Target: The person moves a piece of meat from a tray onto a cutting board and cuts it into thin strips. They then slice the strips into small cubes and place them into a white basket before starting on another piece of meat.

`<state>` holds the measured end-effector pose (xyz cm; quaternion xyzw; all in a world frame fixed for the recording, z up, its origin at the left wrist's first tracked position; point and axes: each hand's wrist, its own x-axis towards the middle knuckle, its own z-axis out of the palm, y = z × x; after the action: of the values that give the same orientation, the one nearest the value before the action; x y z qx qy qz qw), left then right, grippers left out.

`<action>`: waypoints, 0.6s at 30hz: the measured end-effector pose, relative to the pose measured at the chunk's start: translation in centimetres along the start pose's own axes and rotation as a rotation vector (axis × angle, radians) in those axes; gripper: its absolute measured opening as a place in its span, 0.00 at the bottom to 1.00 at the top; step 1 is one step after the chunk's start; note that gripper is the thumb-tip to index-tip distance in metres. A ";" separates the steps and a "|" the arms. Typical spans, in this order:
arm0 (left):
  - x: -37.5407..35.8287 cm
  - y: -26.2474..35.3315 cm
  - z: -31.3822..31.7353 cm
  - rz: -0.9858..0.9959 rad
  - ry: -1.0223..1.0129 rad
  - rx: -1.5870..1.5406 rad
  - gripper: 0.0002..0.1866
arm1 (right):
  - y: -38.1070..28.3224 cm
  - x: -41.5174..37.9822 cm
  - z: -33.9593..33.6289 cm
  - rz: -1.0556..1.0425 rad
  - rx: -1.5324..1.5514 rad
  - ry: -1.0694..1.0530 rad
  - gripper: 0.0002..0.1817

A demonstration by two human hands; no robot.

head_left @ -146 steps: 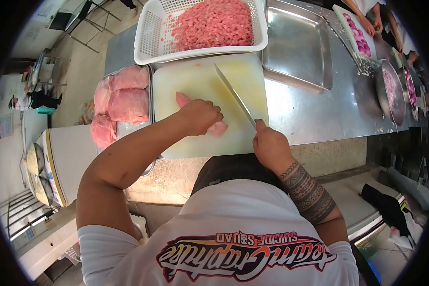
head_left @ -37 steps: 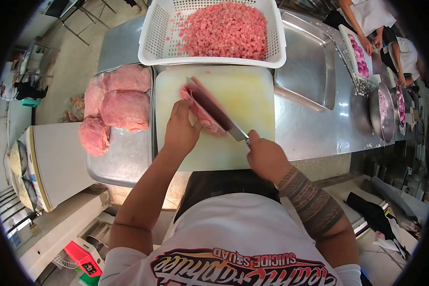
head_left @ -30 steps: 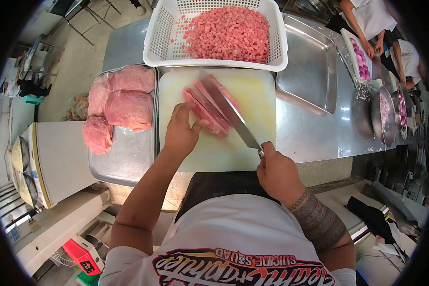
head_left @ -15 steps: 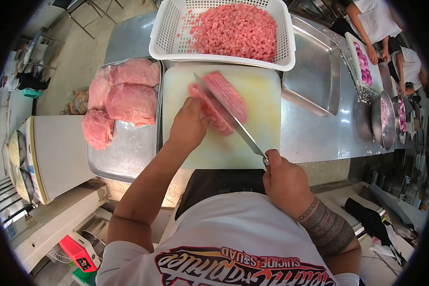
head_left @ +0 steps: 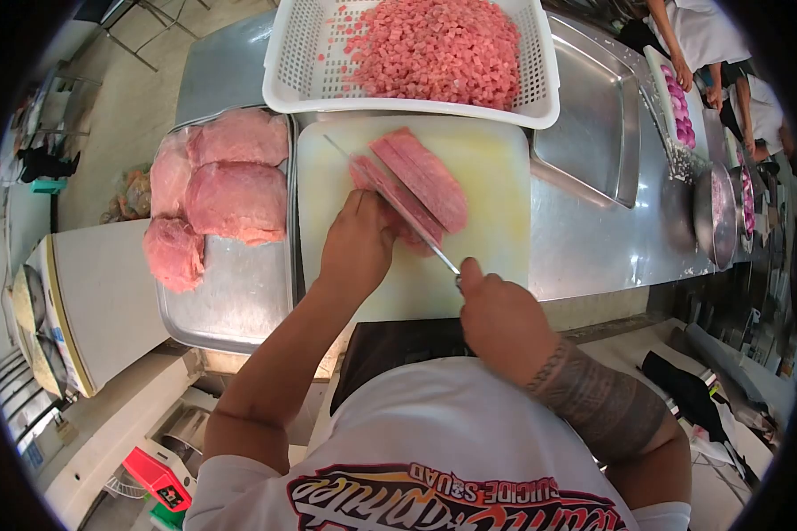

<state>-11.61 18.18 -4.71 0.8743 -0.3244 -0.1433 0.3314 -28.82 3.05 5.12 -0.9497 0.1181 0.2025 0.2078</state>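
Observation:
On the pale cutting board (head_left: pixel 496 257) lies a piece of pink meat (head_left: pixel 421 181), with cut strips on its left side. My right hand (head_left: pixel 503 311) is closed round the handle of a long knife (head_left: pixel 407 212), whose blade slants up and left across the meat. My left hand (head_left: pixel 359 241) holds the left part of the meat with bent fingertips, close beside the blade. Larger slabs of raw meat (head_left: pixel 236 196) rest on a metal tray (head_left: pixel 226 305) to the left of the board.
A white perforated basket (head_left: pixel 545 111) with diced meat (head_left: pixel 443 53) stands beyond the board. To the right are an empty metal tray (head_left: pixel 589 115), a metal bowl (head_left: pixel 713 217) and a board with purple onions (head_left: pixel 679 111). Two co-workers' arms (head_left: pixel 673 40) show at the upper right.
The knife and my right hand have moved left. A slice at the right side of the meat now stands slightly apart from the strips under the blade. The view has shifted a little.

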 end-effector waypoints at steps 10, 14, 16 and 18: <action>-0.2 -0.1 0.3 -0.014 0.015 -0.008 0.23 | -1.0 5.8 2.7 -0.043 0.096 0.154 0.06; -0.4 0.2 0.1 -0.034 0.012 0.034 0.22 | -1.8 1.4 -1.2 0.017 0.096 0.041 0.07; -0.3 0.3 0.3 -0.026 0.017 0.032 0.22 | -0.8 -1.2 -1.5 0.067 0.091 -0.043 0.07; -0.3 0.4 0.4 -0.016 0.031 0.030 0.22 | 0.6 -1.9 -0.1 0.095 0.046 -0.122 0.08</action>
<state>-12.20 17.97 -4.76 0.8839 -0.3143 -0.1277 0.3219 -30.64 2.76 5.78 -0.9239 0.1547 0.2669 0.2264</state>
